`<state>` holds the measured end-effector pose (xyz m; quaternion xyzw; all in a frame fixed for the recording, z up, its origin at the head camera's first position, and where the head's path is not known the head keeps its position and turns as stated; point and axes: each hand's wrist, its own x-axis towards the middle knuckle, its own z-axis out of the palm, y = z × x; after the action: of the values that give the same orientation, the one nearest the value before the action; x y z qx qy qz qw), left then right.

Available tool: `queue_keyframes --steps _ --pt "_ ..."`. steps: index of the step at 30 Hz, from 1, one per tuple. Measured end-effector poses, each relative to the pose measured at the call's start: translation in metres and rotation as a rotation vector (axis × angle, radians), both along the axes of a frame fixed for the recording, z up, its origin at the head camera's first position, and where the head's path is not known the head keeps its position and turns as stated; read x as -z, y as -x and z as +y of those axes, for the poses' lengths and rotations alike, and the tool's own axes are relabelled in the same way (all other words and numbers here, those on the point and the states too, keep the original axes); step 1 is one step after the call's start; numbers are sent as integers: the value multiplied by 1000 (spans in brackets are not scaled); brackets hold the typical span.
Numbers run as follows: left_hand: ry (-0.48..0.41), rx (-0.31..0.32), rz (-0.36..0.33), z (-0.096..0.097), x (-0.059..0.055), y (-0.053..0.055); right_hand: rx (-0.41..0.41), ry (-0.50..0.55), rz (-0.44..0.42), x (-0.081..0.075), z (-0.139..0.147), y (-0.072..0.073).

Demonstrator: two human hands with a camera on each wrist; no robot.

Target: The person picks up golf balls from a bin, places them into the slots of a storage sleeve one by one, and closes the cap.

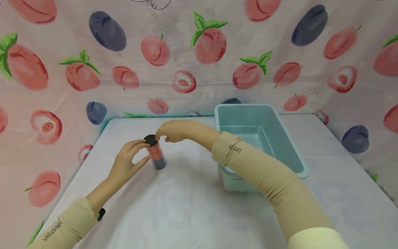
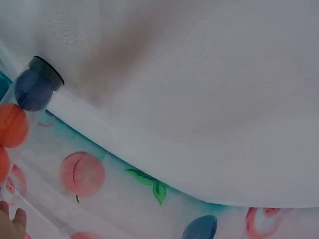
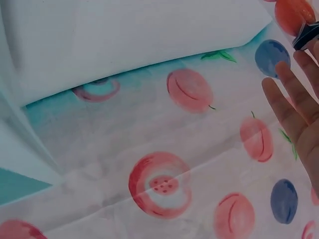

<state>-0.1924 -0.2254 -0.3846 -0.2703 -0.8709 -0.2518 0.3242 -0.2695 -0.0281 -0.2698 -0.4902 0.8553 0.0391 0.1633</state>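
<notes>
A clear tube (image 1: 156, 152) with a black lid (image 1: 151, 139) stands upright on the table. Orange balls (image 2: 13, 125) and a dark blue ball (image 2: 34, 89) show through its wall in the left wrist view. My left hand (image 1: 126, 159) holds the tube from the left, fingers at the lid's edge and thumb at the side. From the right, my right hand (image 1: 173, 131) reaches over with a fingertip right at the lid's rim. In the right wrist view its other fingers (image 3: 289, 107) are extended beside the black end.
A light blue plastic bin (image 1: 289, 138) stands right of the tube, with my right forearm crossing over it. White cloth covers the table (image 1: 186, 214). A fruit-patterned curtain (image 1: 186, 52) hangs behind and along the sides.
</notes>
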Motion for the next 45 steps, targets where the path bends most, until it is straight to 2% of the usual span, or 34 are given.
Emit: queue_keyframes --steps 6,13,18,24,29,36,40,45 --pt "-38 53 57 -4 9 4 -25 -11 69 1 -5 -7" --pt "-65 77 82 -1 13 5 -19 -33 71 -1 -2 -10" --pt "-24 45 67 -2 5 5 9 -80 14 0 4 -8" --pt "62 5 7 -1 -6 3 29 -134 -51 2 12 -9" --pt "79 35 -16 -2 -13 3 25 -138 -59 -7 22 -13" --pt "165 113 -8 1 -29 6 71 -107 -61 -26 55 -19" --pt "217 120 -23 1 -35 6 91 -44 -78 -36 88 -26" --pt "240 117 -44 0 -36 5 152 7 -54 -41 139 -32"
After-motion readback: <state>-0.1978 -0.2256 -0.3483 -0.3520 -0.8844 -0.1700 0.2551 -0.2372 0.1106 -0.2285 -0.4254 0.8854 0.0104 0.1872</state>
